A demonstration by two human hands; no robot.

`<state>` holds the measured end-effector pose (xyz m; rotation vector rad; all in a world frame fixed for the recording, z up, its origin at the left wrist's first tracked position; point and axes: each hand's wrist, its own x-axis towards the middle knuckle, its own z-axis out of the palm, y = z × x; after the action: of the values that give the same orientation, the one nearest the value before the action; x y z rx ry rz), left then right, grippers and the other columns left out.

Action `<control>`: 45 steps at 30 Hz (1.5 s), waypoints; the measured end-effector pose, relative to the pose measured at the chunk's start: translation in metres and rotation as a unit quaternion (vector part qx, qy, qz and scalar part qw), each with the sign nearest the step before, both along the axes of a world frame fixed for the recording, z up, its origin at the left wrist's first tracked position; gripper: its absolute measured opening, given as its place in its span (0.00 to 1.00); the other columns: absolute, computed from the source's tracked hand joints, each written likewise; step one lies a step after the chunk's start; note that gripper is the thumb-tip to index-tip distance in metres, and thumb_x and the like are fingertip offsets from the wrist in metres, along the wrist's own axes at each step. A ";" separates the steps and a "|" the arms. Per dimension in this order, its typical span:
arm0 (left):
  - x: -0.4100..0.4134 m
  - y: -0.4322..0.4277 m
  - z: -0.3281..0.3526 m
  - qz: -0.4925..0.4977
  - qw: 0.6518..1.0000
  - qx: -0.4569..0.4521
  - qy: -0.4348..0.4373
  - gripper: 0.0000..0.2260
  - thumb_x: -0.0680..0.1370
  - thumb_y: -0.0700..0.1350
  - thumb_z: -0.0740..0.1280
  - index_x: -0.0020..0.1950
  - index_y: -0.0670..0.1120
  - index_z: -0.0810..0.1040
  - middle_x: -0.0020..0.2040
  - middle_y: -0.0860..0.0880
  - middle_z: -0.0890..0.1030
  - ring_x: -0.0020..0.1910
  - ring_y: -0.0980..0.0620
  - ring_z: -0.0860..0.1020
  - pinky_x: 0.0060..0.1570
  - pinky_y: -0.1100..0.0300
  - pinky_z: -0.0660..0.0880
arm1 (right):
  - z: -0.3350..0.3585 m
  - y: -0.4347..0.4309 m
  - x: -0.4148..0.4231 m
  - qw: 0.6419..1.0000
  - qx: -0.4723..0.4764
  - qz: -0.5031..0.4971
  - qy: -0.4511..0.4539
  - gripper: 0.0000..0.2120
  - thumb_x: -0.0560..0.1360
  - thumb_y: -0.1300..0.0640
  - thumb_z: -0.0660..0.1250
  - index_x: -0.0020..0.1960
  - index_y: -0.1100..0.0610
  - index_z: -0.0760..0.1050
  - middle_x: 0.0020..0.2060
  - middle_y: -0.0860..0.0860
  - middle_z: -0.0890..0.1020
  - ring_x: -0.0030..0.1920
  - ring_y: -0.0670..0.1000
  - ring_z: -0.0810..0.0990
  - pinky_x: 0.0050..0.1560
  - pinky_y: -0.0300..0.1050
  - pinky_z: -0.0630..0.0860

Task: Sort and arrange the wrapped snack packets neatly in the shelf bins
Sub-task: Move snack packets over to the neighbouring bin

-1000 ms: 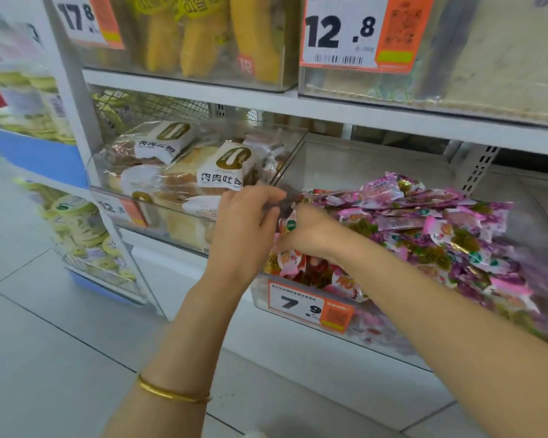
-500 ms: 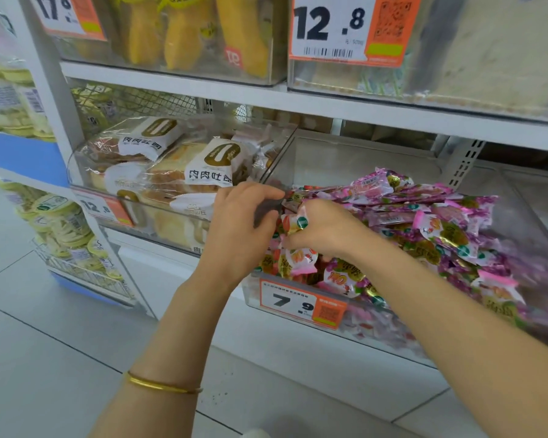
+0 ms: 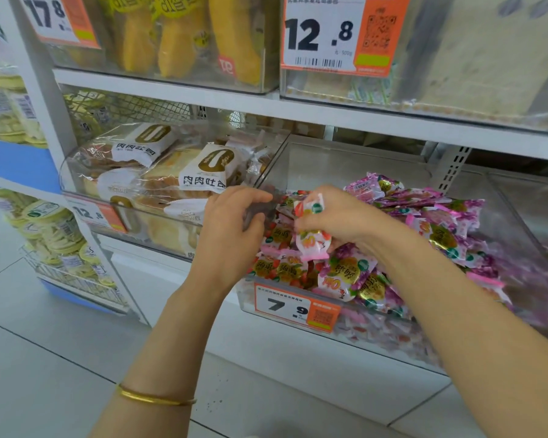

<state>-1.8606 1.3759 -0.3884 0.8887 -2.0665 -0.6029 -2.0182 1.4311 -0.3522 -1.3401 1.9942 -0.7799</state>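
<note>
Two packets [image 3: 313, 245] now sit pinched in the right hand [image 3: 339, 219], one poking up between the fingers [image 3: 301, 221], one hanging below. A second ago that hand lay knuckles-up in the front-left corner of the pile [image 3: 424, 229]. Picking out seems under way, with neat placing yet to come. The left hand [image 3: 231, 229] stays at the bin's left wall, fingers curled about something dark and blurred; whether it grasps anything I cannot tell. The clear bin [image 3: 345, 159], with a 7.9 tag [image 3: 295, 308], holds pink and purple packets loosely heaped, red-printed ones at its front left. The next bin [image 3: 70, 175] leftward holds wrapped bread [image 3: 203, 172]. Upper bins [image 3: 266, 83] hold yellow packs [image 3: 178, 36].
</note>
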 end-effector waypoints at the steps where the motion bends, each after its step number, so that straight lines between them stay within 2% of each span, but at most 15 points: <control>1: 0.000 0.000 0.001 0.001 1.000 0.006 0.009 0.14 0.76 0.37 0.63 0.58 0.49 0.78 0.58 0.51 0.77 0.60 0.49 0.72 0.60 0.48 0.72 | 0.002 0.000 -0.002 0.999 -0.006 -0.017 -0.047 0.05 0.74 0.64 0.66 0.42 0.59 0.69 0.33 0.55 0.71 0.30 0.50 0.73 0.29 0.42 0.77; 3: 0.001 0.001 0.002 0.002 1.000 0.011 0.020 0.13 0.76 0.37 0.63 0.58 0.49 0.78 0.58 0.51 0.77 0.60 0.50 0.72 0.60 0.50 0.72 | 0.000 0.000 0.002 0.995 0.010 -0.024 -0.094 0.06 0.74 0.67 0.64 0.49 0.60 0.71 0.37 0.56 0.75 0.33 0.51 0.78 0.35 0.47 0.81; 5: 0.001 0.002 0.004 0.002 1.000 0.016 0.024 0.13 0.76 0.36 0.63 0.58 0.48 0.78 0.58 0.51 0.77 0.60 0.52 0.72 0.60 0.53 0.72 | -0.005 -0.002 0.010 0.995 0.017 -0.019 -0.101 0.13 0.74 0.68 0.67 0.55 0.58 0.69 0.41 0.53 0.73 0.36 0.50 0.80 0.34 0.44 0.81; 10: 0.000 0.005 0.007 0.003 0.999 0.025 0.020 0.13 0.77 0.37 0.62 0.59 0.47 0.78 0.57 0.51 0.77 0.59 0.53 0.72 0.60 0.55 0.71 | -0.018 -0.011 0.029 0.990 0.012 -0.004 -0.141 0.09 0.72 0.66 0.70 0.46 0.55 0.72 0.43 0.52 0.76 0.39 0.48 0.78 0.33 0.38 0.79; 14: 0.001 0.005 0.009 0.005 0.999 0.031 0.021 0.13 0.77 0.38 0.62 0.59 0.47 0.77 0.58 0.51 0.77 0.59 0.53 0.72 0.60 0.55 0.71 | -0.017 -0.011 0.030 0.991 0.000 -0.009 -0.136 0.09 0.73 0.66 0.66 0.45 0.53 0.74 0.45 0.51 0.77 0.43 0.50 0.79 0.36 0.44 0.82; 18: 0.001 0.006 0.009 0.008 1.000 0.024 0.015 0.13 0.77 0.38 0.62 0.59 0.47 0.78 0.58 0.51 0.77 0.58 0.54 0.72 0.59 0.58 0.71 | -0.007 -0.006 0.019 0.996 -0.059 -0.063 -0.030 0.03 0.71 0.65 0.66 0.40 0.59 0.74 0.35 0.54 0.75 0.32 0.50 0.73 0.32 0.43 0.73; 22: -0.001 0.008 0.008 0.011 1.000 0.016 0.012 0.13 0.77 0.38 0.62 0.59 0.47 0.78 0.58 0.50 0.77 0.59 0.53 0.73 0.60 0.55 0.71 | -0.007 -0.005 0.018 0.985 -0.064 -0.117 -0.110 0.07 0.72 0.67 0.64 0.42 0.56 0.68 0.41 0.56 0.75 0.28 0.51 0.75 0.32 0.45 0.77; 26: -0.004 0.007 0.007 0.014 1.000 -0.010 -0.001 0.13 0.76 0.37 0.63 0.58 0.46 0.79 0.56 0.48 0.79 0.58 0.48 0.74 0.59 0.48 0.71 | -0.016 -0.005 0.030 0.983 -0.002 -0.058 -0.173 0.04 0.74 0.67 0.65 0.46 0.60 0.74 0.43 0.59 0.79 0.33 0.52 0.80 0.32 0.43 0.81; 29: -0.005 0.006 0.006 0.018 1.000 -0.019 -0.011 0.13 0.75 0.37 0.63 0.57 0.46 0.79 0.55 0.48 0.79 0.56 0.46 0.74 0.58 0.48 0.71 | -0.023 -0.004 0.037 0.994 0.092 0.027 -0.057 0.07 0.76 0.58 0.66 0.48 0.62 0.77 0.30 0.56 0.78 0.24 0.49 0.71 0.21 0.38 0.69; 31: -0.005 0.005 0.005 0.020 0.999 -0.028 -0.017 0.13 0.75 0.36 0.63 0.57 0.47 0.79 0.55 0.49 0.79 0.57 0.45 0.73 0.58 0.50 0.71 | -0.023 -0.003 0.038 0.991 0.114 0.068 -0.007 0.11 0.77 0.55 0.64 0.48 0.63 0.78 0.31 0.55 0.76 0.24 0.49 0.66 0.19 0.36 0.61; 34: -0.005 0.003 0.003 0.036 0.997 -0.068 -0.027 0.13 0.74 0.36 0.63 0.55 0.47 0.80 0.54 0.49 0.80 0.58 0.45 0.73 0.57 0.59 0.66 | -0.013 0.004 0.030 0.989 0.111 0.097 -0.004 0.11 0.79 0.59 0.60 0.53 0.62 0.78 0.30 0.53 0.76 0.21 0.46 0.64 0.18 0.35 0.59; 37: -0.007 0.007 0.007 0.059 0.992 -0.113 -0.021 0.11 0.74 0.36 0.64 0.53 0.46 0.80 0.53 0.49 0.80 0.57 0.46 0.72 0.52 0.67 0.58 | 0.001 0.007 0.007 0.997 0.024 0.052 0.058 0.11 0.78 0.62 0.60 0.55 0.57 0.79 0.29 0.50 0.78 0.18 0.39 0.69 0.19 0.29 0.62; 39: -0.011 0.013 0.012 0.041 0.993 -0.110 0.010 0.10 0.75 0.35 0.63 0.52 0.45 0.80 0.52 0.50 0.78 0.55 0.49 0.73 0.52 0.66 0.63 | 0.008 0.008 -0.010 0.990 -0.042 -0.002 0.134 0.11 0.78 0.63 0.61 0.55 0.56 0.80 0.33 0.48 0.80 0.26 0.37 0.75 0.28 0.31 0.68; 41: -0.015 0.018 0.015 -0.001 0.995 -0.095 0.042 0.10 0.76 0.34 0.63 0.52 0.43 0.80 0.51 0.51 0.76 0.52 0.53 0.74 0.53 0.63 0.71 | 0.007 0.006 -0.022 0.966 -0.069 -0.005 0.249 0.12 0.77 0.64 0.62 0.56 0.54 0.79 0.44 0.50 0.81 0.43 0.45 0.80 0.42 0.40 0.75; 45: -0.023 0.025 0.012 -0.063 0.997 -0.048 -0.011 0.11 0.77 0.35 0.62 0.57 0.44 0.79 0.54 0.52 0.72 0.54 0.53 0.75 0.56 0.62 0.72 | -0.007 -0.017 -0.028 0.918 0.004 0.153 0.367 0.15 0.72 0.54 0.68 0.59 0.48 0.76 0.46 0.46 0.75 0.54 0.52 0.73 0.54 0.54 0.75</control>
<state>-1.8833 1.4007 -0.3761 0.7169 -2.1654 -0.5573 -2.0461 1.4145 -0.3589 -2.0893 2.2113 -0.1063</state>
